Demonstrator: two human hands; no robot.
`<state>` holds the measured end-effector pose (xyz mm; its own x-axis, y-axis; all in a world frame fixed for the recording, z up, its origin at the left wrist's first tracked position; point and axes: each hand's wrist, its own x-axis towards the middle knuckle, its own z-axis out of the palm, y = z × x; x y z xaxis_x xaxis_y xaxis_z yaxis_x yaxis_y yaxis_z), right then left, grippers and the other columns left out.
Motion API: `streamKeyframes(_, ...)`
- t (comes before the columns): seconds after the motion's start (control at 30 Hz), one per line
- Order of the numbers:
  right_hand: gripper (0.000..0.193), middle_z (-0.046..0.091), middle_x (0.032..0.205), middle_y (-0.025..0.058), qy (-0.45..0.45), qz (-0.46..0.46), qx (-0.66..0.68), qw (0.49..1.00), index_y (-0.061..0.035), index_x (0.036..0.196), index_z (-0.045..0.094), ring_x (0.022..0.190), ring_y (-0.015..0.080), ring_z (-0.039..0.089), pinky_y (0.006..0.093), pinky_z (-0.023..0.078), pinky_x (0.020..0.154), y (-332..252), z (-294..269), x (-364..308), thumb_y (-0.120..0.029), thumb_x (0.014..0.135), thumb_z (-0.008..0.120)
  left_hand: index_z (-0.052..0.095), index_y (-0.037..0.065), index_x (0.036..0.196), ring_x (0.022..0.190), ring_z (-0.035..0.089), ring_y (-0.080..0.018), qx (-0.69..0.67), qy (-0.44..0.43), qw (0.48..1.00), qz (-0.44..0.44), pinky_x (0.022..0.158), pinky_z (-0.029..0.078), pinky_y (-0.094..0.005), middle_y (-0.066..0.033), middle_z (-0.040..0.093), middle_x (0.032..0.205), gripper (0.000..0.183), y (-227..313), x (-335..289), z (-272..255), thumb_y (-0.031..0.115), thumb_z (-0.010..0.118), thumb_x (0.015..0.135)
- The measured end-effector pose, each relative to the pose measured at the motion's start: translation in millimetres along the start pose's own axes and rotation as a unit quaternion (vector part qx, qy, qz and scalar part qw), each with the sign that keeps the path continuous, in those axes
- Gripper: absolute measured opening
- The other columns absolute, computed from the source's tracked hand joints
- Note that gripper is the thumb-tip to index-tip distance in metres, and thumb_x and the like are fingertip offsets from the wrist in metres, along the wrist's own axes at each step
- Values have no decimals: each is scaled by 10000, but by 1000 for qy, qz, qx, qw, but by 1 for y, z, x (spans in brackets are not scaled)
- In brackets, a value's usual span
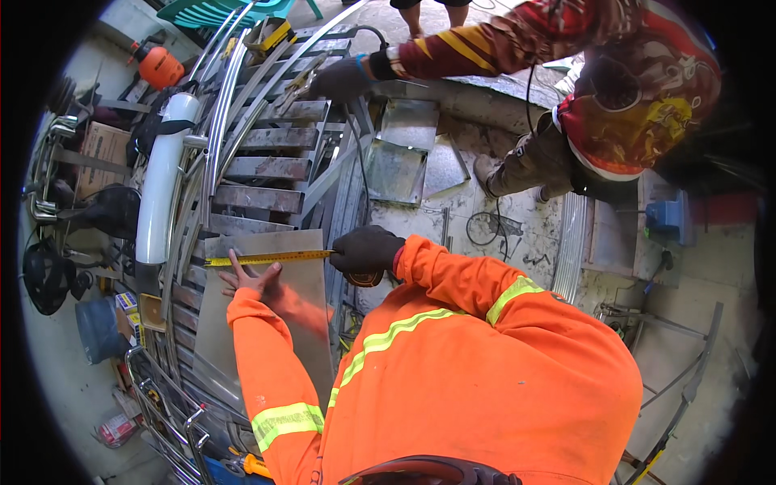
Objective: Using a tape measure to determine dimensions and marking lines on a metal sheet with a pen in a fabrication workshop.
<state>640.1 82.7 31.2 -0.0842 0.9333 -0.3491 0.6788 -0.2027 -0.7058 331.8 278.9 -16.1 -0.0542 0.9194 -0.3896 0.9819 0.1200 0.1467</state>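
In the head view, a metal sheet (230, 343) is lying across a slatted desk (259, 167), its flat grey face catching a reflection of the orange sleeve (271, 356). A yellow blade (295, 257) is spanning the sheet near its far edge, running from about the left edge to just past the right one.

The bare left hand (257, 283) is resting on the sheet just below the blade, its fingers spreading wide and its index fingertip reaching the yellow strip. The right hand (368, 249), wearing a dark glove, is closing around the tape measure (364, 279), and it is sitting just outside the sheet's right edge, near a dark cable (361, 162).

On the left, room is being squeezed: bent metal tubes (218, 121) and a white cylinder (159, 186) are lying close along the sheet's upper left corner. Below the left hand, the sheet's bare face is offering a broad stretch toward its near edge. On the right, wider room is opening beyond the desk's edge, where square metal plates (396, 170) are lying on the floor (453, 202). Past the far slats, a co-worker's gloved hand (339, 78) is reaching over the desk beside a pliers-like clamp (293, 93), well apart from the sheet.
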Motion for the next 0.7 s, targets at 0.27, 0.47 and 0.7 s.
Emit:
streamKeyframes(0.27,444,743,998,200,-5,11,2,1000,-116,1085,746,945,406,711,526,539,873,0,-2,1,-442,930,488,-65,472,1622,1541,-34,-556,-45,38,998,-4,1218,24,-691,-251,-60,1708,1537,21,-31,-8,822,857,442)
streamKeyframes(0.47,443,741,973,202,-1,6,-1,1000,-109,1075,741,920,413,709,531,535,845,-1,-1,0,-452,931,502,126,242,1647,1556,148,-459,-109,232,956,145,1221,140,-668,-230,156,1692,1292,9,-68,24,696,835,667)
streamKeyframes(0.7,461,728,946,218,-9,-13,19,1000,-99,1083,729,890,430,697,531,531,829,-17,-18,-8,-480,947,509,383,30,1521,1339,481,-424,-312,357,862,177,1104,432,-498,-270,415,1488,678,-1,-62,41,426,601,1016)
